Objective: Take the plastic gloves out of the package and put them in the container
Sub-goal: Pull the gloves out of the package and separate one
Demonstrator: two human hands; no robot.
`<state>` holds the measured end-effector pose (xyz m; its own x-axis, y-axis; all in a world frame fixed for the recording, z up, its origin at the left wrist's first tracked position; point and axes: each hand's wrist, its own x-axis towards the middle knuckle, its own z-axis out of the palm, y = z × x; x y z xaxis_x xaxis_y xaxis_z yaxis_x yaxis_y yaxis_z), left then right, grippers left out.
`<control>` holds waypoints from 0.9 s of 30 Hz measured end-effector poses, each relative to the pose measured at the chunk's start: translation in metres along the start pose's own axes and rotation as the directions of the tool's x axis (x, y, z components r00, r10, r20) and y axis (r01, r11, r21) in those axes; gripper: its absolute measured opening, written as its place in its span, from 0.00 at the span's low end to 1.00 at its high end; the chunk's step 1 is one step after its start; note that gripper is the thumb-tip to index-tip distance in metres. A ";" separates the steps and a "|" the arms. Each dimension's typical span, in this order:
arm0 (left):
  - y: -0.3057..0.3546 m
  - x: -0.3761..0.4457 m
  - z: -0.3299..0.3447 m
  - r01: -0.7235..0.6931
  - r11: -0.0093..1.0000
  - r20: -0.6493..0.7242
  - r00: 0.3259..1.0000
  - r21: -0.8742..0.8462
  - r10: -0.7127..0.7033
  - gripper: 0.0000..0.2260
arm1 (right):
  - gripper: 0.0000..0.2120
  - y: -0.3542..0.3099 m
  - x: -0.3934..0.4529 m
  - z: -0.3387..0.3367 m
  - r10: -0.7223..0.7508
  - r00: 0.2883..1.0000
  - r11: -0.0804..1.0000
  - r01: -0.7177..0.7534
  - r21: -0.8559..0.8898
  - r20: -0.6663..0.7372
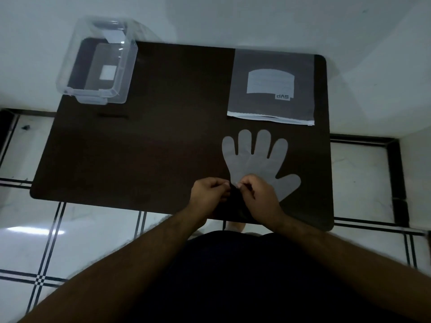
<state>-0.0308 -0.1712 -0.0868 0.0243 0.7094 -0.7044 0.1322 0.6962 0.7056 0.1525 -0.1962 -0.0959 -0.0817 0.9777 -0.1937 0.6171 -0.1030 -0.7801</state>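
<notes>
A translucent plastic glove (pixel 254 159) lies flat on the dark table (pixel 140 148), fingers pointing away from me, thumb to the right. My left hand (pixel 208 193) and my right hand (pixel 258 197) meet at the glove's cuff near the table's front edge, and both pinch the cuff edge with fingertips. The grey zip package (pixel 271 86) lies flat at the back right, its opening toward me. The clear plastic container (pixel 98 64) stands open at the back left corner and looks empty.
The table stands on a white tiled floor (pixel 70 234) with black lines, against a white wall. My dark-clothed lap fills the bottom of the view.
</notes>
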 end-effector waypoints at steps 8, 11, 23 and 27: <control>0.019 0.005 0.023 0.224 0.907 0.156 0.971 -0.356 -0.179 0.08 | 0.04 -0.008 -0.001 -0.014 0.192 0.980 0.960 -0.177 0.216 -0.051; 0.019 0.007 0.030 0.222 0.912 0.124 0.974 -0.345 -0.190 0.10 | 0.05 -0.011 -0.001 -0.017 0.237 0.969 0.936 -0.210 0.283 -0.066; 0.013 0.018 0.033 0.226 0.935 0.060 0.974 -0.273 -0.218 0.09 | 0.12 -0.021 0.005 -0.033 0.489 0.871 0.722 -0.436 0.537 0.050; 0.011 0.018 0.030 0.204 0.955 0.069 0.979 -0.213 -0.194 0.08 | 0.08 -0.019 0.009 -0.037 0.554 0.829 0.659 -0.489 0.571 0.071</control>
<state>0.0008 -0.1540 -0.0938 0.0667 0.5516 -0.8314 -0.0802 0.8335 0.5466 0.1691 -0.1792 -0.0610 0.2190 0.7407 -0.6351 0.0000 -0.6509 -0.7591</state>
